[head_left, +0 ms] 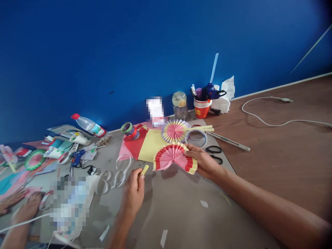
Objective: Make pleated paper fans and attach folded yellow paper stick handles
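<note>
My right hand (195, 157) pinches the right edge of a pleated paper fan (173, 155), pink in the middle with a red band and a pale yellow rim. The fan is spread to about a half circle above the table. In my left hand (136, 186), thumb and fingers close on a short yellow paper strip (145, 169), whose end sticks out toward the fan without touching it. Behind the fan lies a round pleated paper fan (175, 131) with yellow sticks (199, 128). Yellow paper (149, 147) and red paper (133, 145) lie just beyond my hands.
Tape rolls (196, 136) and black-handled scissors (214, 154) lie right of the fan. A red paper cup (202, 109) holds tools by the wall, beside a glass jar (180, 105). Curled white ribbon (114, 180) lies left. A co-worker's hands (27, 204) rest at far left.
</note>
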A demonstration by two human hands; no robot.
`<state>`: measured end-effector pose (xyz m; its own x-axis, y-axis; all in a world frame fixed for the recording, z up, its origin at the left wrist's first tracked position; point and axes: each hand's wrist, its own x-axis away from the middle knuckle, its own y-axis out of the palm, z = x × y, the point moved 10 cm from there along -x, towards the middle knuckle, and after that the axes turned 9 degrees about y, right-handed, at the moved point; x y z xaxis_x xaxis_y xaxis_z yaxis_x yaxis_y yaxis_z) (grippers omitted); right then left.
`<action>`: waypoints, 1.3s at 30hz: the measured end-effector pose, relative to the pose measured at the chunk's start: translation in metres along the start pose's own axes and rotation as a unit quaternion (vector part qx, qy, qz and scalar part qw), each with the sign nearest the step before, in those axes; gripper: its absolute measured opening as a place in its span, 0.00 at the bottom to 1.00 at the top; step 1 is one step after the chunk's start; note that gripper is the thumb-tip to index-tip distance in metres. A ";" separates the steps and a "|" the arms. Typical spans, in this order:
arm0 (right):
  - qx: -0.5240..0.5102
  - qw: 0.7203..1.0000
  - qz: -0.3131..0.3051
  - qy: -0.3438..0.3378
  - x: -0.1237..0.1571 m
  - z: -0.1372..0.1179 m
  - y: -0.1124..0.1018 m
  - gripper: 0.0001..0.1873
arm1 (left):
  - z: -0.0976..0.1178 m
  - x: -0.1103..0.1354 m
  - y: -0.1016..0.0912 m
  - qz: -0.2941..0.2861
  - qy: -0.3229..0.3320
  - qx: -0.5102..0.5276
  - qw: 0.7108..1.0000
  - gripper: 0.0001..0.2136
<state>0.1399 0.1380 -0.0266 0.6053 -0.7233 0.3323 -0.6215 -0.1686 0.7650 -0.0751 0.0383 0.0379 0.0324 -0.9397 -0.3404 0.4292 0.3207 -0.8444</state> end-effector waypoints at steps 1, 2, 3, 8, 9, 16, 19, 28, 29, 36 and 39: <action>-0.001 1.000 0.001 0.001 0.000 0.000 0.000 0.15 | -0.001 0.001 0.000 -0.014 -0.033 0.056 0.998 0.11; -0.002 1.000 0.002 0.002 0.000 -0.001 0.000 0.16 | -0.001 0.001 0.000 -0.027 -0.060 0.111 0.992 0.12; -0.002 1.000 0.005 0.002 0.001 -0.001 0.000 0.16 | 0.002 0.002 -0.001 -0.029 -0.080 0.167 0.982 0.14; 0.032 0.999 0.016 -0.006 0.002 -0.002 -0.001 0.16 | 0.011 0.010 0.007 -0.021 -0.183 0.461 0.868 0.17; 0.054 0.998 0.016 -0.011 0.002 -0.002 -0.001 0.16 | 0.012 0.012 0.011 -0.016 -0.203 0.509 0.836 0.16; 0.272 0.961 0.003 -0.043 0.006 -0.006 0.009 0.22 | 0.021 0.011 0.034 -0.033 -0.246 0.654 0.714 0.13; 0.301 0.952 0.012 -0.047 0.006 -0.008 0.006 0.22 | 0.026 0.006 0.041 -0.049 -0.237 0.665 0.706 0.12; 0.267 0.962 0.021 -0.048 0.000 -0.006 0.001 0.22 | 0.038 0.015 0.050 -0.122 -0.218 0.627 0.738 0.12; 0.261 0.964 0.020 -0.047 0.000 -0.006 0.001 0.22 | 0.039 0.016 0.050 -0.127 -0.216 0.609 0.753 0.12; 0.223 0.973 0.022 -0.054 -0.002 -0.004 -0.002 0.19 | 0.041 0.022 0.038 -0.121 -0.148 0.374 0.907 0.18; 0.205 0.977 0.027 -0.059 -0.002 -0.003 -0.003 0.19 | 0.049 0.022 0.025 -0.084 -0.081 0.236 0.965 0.18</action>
<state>0.1420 0.1424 -0.0280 0.5192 -0.8065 0.2829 -0.8127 -0.3634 0.4554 -0.0199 0.0197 0.0297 0.0515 -0.9922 -0.1133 0.8026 0.1086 -0.5865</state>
